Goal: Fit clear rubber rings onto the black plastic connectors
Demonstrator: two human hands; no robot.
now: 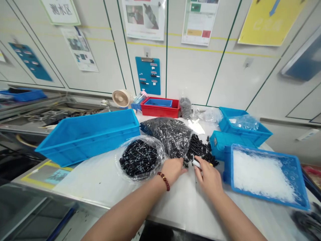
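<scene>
My left hand (173, 168), with a beaded bracelet (164, 181) at its wrist, is at the near edge of a pile of small black tube-like pieces (198, 146). Its fingers are drawn together at the pieces, and what lies between them is hidden. My right hand (209, 174) is close beside it, closed on a small white cylinder (196, 163) between thumb and fingers. Behind both hands, a clear plastic bag (170, 134) full of black pieces lies on its side. Left of my left hand, a plastic-lined round container (139, 159) holds many black pieces with pale rings.
A large blue bin (92, 134) stands at the left. At the right, a blue tray (303, 182) holds translucent white rings, with blue boxes (233, 144) behind it. Along the wall are a red bin (160, 111), a small fan (121, 98) and a bag of grey parts (185, 107).
</scene>
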